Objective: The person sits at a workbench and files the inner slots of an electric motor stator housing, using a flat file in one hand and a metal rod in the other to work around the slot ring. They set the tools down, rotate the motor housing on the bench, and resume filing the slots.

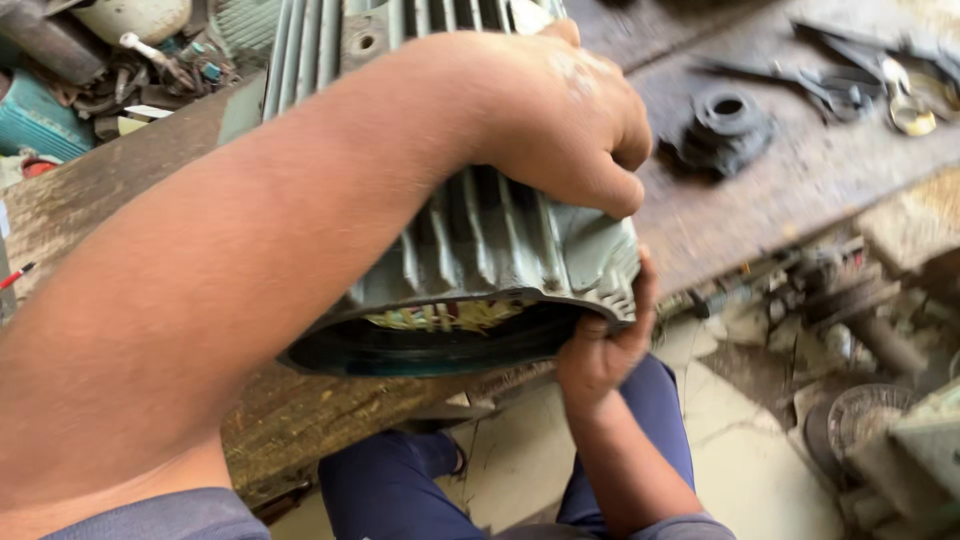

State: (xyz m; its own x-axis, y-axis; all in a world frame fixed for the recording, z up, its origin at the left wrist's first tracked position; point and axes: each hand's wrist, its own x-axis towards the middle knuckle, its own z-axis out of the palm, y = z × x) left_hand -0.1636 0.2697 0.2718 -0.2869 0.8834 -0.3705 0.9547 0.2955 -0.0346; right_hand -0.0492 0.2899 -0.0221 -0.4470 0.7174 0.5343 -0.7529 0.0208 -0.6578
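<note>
A grey-green finned motor housing point(480, 250) lies on its side at the edge of a worn wooden bench point(790, 200), its open end facing me with yellowish windings point(450, 316) showing inside. My left hand point(560, 120) reaches across from the left and clamps down over the fins on top of the housing. My right hand point(600, 345) comes up from below and grips the lower right rim of the open end. My left forearm hides much of the housing's left side.
A black ring-shaped part point(725, 128) lies on the bench to the right. Pliers and other metal tools point(850, 85) sit at the back right. Scrap parts and a teal object point(35, 118) are at the back left. Below the bench are my legs, cracked floor tiles point(740, 460) and machine parts point(865, 415).
</note>
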